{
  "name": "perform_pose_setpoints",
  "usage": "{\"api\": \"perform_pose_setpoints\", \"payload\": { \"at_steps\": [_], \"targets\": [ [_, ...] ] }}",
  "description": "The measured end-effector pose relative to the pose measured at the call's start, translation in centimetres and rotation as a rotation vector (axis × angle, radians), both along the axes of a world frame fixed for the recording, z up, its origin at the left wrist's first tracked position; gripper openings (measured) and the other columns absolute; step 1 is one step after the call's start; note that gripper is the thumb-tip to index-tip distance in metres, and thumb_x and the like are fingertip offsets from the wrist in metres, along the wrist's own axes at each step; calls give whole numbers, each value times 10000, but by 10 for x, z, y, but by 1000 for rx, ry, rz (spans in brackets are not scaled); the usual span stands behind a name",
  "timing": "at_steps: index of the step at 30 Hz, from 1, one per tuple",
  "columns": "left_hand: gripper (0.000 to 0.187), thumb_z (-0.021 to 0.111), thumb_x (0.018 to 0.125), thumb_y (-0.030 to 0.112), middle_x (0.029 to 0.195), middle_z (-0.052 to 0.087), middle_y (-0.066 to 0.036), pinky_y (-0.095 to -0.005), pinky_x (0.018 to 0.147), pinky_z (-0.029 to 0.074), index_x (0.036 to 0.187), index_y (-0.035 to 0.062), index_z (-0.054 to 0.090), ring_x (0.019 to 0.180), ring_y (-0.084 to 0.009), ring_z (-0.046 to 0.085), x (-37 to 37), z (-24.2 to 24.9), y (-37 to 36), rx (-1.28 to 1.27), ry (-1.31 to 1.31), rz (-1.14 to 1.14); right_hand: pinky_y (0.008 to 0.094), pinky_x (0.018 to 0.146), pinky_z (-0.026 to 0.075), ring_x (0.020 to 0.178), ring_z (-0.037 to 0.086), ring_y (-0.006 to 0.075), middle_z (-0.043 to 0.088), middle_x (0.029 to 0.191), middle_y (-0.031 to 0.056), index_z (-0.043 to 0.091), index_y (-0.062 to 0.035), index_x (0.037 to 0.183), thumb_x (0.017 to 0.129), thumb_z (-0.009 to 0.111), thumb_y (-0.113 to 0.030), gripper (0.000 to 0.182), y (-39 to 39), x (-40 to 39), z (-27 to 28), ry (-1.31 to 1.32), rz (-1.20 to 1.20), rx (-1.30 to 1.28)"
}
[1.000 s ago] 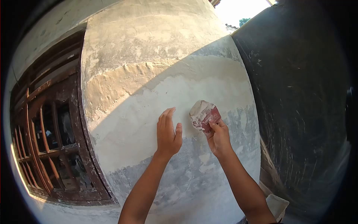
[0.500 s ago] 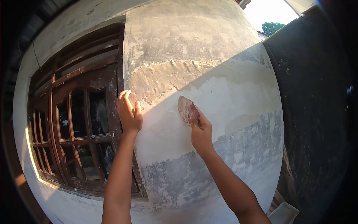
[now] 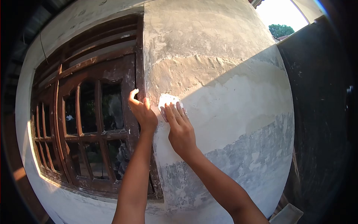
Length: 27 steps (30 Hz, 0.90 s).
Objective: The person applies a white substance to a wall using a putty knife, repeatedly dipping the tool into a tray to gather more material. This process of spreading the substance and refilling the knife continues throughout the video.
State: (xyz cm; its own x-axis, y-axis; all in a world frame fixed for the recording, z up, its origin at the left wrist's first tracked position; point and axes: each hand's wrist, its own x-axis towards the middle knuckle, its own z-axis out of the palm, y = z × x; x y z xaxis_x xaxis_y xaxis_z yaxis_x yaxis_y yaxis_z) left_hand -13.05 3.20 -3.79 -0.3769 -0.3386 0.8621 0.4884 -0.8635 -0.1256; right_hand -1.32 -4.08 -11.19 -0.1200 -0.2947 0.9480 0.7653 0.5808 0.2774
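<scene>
My right hand (image 3: pixel 181 128) presses a flat, pale, plaster-smeared scraper (image 3: pixel 166 100) against the wall (image 3: pixel 238 97), close to the window frame. Its fingers lie over the back of the tool. Just to the left, my left hand (image 3: pixel 144 112) rests by the edge of the brown wooden frame (image 3: pixel 139 67), its thumb and fingers apart and nothing visible in it. Around the scraper the wall has wet-looking plaster, rough and ridged above, smoother and white to the right. A grey, patchy band crosses the wall below.
A brown wooden window (image 3: pixel 95 108) with glass panes fills the left side. A dark panel (image 3: pixel 320 97) stands at the right beyond the wall's edge. At the lower right is a pale slab-like object (image 3: pixel 289 215).
My right hand has moved left with the scraper, which now lies flatter on the wall beside my left hand. The view has shifted, so the window and wall appear farther right.
</scene>
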Motion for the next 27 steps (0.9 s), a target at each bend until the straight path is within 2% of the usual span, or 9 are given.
{"api": "perform_pose_setpoints", "payload": {
  "at_steps": [7, 9, 11, 17, 19, 20, 21, 23, 27],
  "targets": [
    [435, 391, 933, 335, 1135, 483, -217, -466, 986, 296, 1163, -30, 442, 1089, -374, 446, -2, -4, 0, 101, -114, 43, 488, 1089, 328, 1277, 439, 439, 452, 1377, 261, 444, 29, 1357, 858, 482, -83, 512, 19, -22, -5, -24, -380, -70],
    [435, 400, 927, 338, 1130, 481, -218, -463, 981, 299, 1141, -37, 448, 1086, -373, 445, -5, -6, 5, 92, -106, -5, 484, 1090, 326, 1285, 435, 424, 458, 1376, 244, 460, 17, 1347, 853, 479, -51, 499, 10, -23, -15, -31, -410, -111],
    [386, 394, 912, 242, 1147, 454, -204, -443, 1003, 295, 1163, -50, 416, 1098, -337, 439, -10, -3, 22, 136, -129, 127, 481, 1090, 323, 1293, 430, 409, 465, 1375, 227, 477, 6, 1337, 847, 476, -19, 491, 6, -15, -23, -29, -449, -149],
    [346, 396, 913, 189, 1124, 462, -201, -444, 994, 302, 1157, -54, 418, 1076, -339, 446, -4, -6, -1, 91, -100, -58, 446, 1063, 367, 1194, 539, 349, 582, 1238, 202, 501, 31, 1295, 844, 489, -33, 456, -15, 11, -22, -67, -332, -14],
    [335, 398, 911, 172, 1126, 464, -204, -446, 991, 303, 1157, -53, 422, 1079, -343, 446, -2, -7, -4, 63, -102, -45, 453, 976, 418, 1082, 597, 320, 629, 1135, 174, 519, 20, 1275, 819, 499, 18, 456, -27, 16, -1, -4, -261, 65],
    [328, 398, 909, 161, 1122, 470, -205, -449, 989, 305, 1156, -54, 425, 1078, -347, 447, -1, -7, -5, 2, -122, -36, 455, 837, 462, 972, 615, 325, 637, 1041, 170, 528, 11, 1260, 778, 508, 74, 486, -30, 17, 8, 60, -174, 71],
    [321, 399, 907, 149, 1117, 475, -206, -451, 986, 307, 1154, -54, 429, 1077, -351, 448, 0, -7, -6, -58, -144, -25, 455, 837, 462, 972, 615, 325, 637, 1041, 170, 528, 11, 1260, 778, 508, 74, 486, -32, 19, 20, 60, -171, 72],
    [316, 409, 900, 131, 1094, 488, -207, -455, 965, 318, 1156, -54, 429, 1055, -358, 455, 1, -6, -5, -35, -134, 16, 424, 751, 475, 864, 610, 334, 617, 929, 176, 511, 2, 1295, 742, 522, 87, 560, -36, 24, 47, 175, 150, 58],
    [309, 423, 891, 128, 1060, 502, -209, -457, 924, 331, 1145, -48, 436, 1018, -363, 466, 1, -6, -4, -68, -102, 28, 395, 717, 483, 789, 594, 336, 588, 861, 173, 515, -19, 1314, 732, 547, 72, 590, -21, 37, 89, 150, 138, -148]
  ]
}}
